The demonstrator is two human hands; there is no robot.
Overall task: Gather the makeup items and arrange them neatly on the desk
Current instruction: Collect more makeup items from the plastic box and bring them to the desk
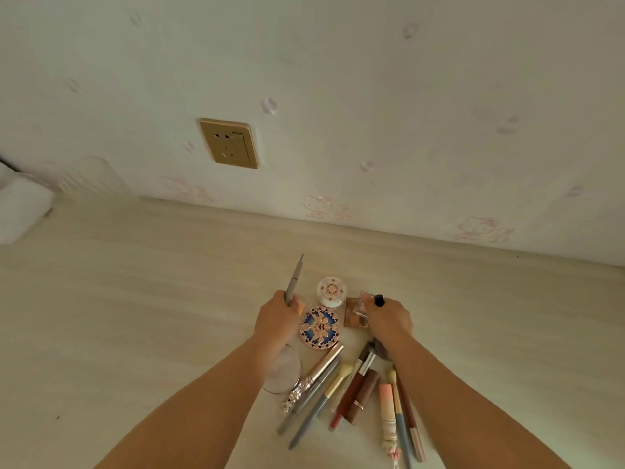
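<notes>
On the pale wooden desk (135, 299), the left hand (275, 321) grips a grey pencil (293, 279) upright, and the right hand (389, 321) curls round a small black-capped item (378, 300) beside a clear glass bottle (359, 311). Between the hands lie a blue patterned compact (319, 328) and a small round white jar (331, 292), well short of the desk's back edge; brushes, tubes and pencils (355, 397) lie in a loose cluster nearer the front edge, between the forearms

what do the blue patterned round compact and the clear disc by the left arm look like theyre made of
Blue patterned round compact: probably enamelled or printed metal or plastic; glossy lid with a rose-gold-looking scalloped rim. Clear disc: transparent plastic or glass, since the desk shows through it; which one, the picture cannot settle.
</notes>
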